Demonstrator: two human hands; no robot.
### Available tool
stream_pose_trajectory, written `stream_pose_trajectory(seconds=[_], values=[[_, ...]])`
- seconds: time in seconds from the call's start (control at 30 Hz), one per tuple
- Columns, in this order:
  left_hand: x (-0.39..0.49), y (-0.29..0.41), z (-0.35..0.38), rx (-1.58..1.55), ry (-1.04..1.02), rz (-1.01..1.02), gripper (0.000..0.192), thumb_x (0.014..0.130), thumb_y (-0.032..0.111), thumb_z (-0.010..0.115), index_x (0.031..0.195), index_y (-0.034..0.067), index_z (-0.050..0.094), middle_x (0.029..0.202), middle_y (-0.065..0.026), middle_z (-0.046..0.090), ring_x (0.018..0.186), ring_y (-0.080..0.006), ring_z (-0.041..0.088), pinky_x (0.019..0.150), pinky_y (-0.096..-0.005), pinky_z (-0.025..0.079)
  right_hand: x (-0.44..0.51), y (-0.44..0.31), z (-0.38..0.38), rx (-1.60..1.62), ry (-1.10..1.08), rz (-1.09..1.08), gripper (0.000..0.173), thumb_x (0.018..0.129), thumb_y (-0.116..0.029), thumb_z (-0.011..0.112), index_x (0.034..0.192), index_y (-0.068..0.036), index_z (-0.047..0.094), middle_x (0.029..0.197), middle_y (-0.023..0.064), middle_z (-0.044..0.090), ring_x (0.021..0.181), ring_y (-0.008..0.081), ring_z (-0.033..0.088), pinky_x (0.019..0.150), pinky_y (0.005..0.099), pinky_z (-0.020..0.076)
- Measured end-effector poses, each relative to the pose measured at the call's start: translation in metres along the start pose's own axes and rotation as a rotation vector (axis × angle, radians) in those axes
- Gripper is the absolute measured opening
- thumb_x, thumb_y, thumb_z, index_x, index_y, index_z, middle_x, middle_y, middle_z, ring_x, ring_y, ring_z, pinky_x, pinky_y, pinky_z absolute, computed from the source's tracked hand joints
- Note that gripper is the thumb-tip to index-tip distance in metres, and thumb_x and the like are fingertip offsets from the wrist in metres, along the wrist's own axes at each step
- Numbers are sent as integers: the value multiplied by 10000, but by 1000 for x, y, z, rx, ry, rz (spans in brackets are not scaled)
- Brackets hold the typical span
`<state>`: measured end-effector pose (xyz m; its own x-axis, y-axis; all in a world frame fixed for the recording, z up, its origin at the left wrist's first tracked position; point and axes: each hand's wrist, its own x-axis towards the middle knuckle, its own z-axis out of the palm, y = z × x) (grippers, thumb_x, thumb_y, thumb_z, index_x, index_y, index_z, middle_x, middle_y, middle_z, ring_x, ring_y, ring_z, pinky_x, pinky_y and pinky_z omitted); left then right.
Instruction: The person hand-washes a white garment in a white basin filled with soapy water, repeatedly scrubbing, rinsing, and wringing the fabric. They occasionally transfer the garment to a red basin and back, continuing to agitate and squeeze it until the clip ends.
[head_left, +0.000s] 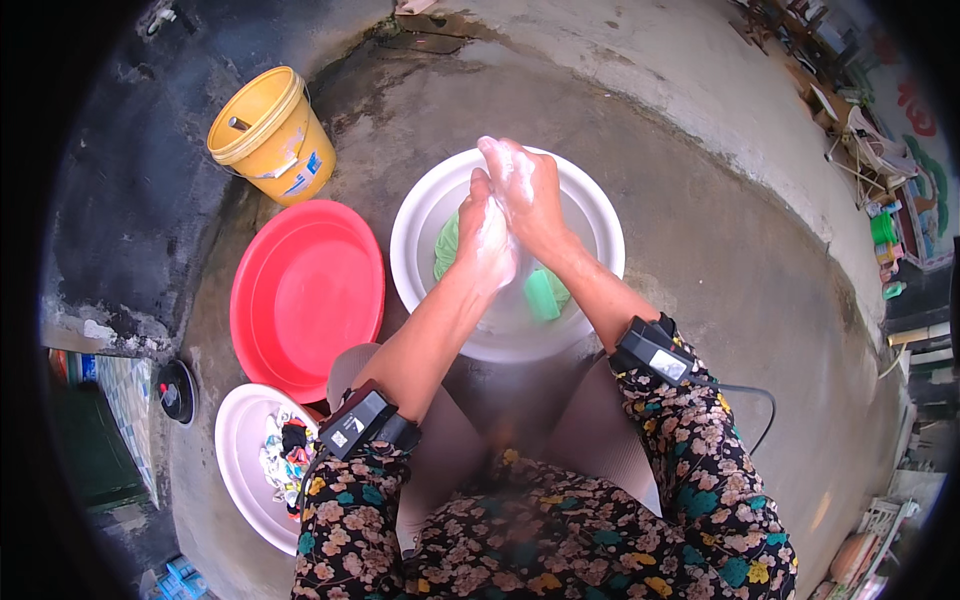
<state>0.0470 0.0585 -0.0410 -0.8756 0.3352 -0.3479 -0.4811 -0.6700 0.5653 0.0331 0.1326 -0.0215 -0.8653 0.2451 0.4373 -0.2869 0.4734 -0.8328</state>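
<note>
My left hand (486, 236) and my right hand (525, 187) are pressed together over a white plastic basin (407, 262). White suds coat both of them. Whether a small piece of cloth is between the palms is hidden by the foam and fingers. Below my left hand, a light green cloth (446, 246) lies in the basin. Nearer my right forearm, a bright green block (541, 295), which looks like a bar of soap, rests on or against more green cloth. Cloudy water seems to fill the basin's bottom.
A red basin (322, 300) stands to the left. Behind it is a yellow bucket (304, 150) with a metal-looking handle end inside. A pale pink basin (244, 465) holds mixed small clothes (289, 450). A black round object (176, 390) sits by the dark wall (120, 225).
</note>
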Motion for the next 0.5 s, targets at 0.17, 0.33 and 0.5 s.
stream_pose_trajectory(seconds=[0.17,0.33,0.5], values=[[1,6,3,-9,8,-15,373,1002,396,329,1158,99,491,1082,-42,570,985,-168,568,846,-337,477,-7,4,4,126,45,-19,345,906,-284,545,696,-10,549,559,141,543,513,286,498,522,363,407],[13,-12,-9,18,51,13,457,1006,405,306,1110,10,510,1024,-81,582,943,-198,563,836,-348,455,-12,5,4,77,-39,-4,289,925,-224,542,773,20,570,606,88,500,571,152,423,559,320,399],[-1,-8,-5,192,144,83,430,992,394,373,897,18,559,801,-46,548,736,-119,508,636,-321,419,-5,4,0,44,-138,99,399,970,-292,468,730,20,530,623,-6,459,597,108,374,534,296,348]])
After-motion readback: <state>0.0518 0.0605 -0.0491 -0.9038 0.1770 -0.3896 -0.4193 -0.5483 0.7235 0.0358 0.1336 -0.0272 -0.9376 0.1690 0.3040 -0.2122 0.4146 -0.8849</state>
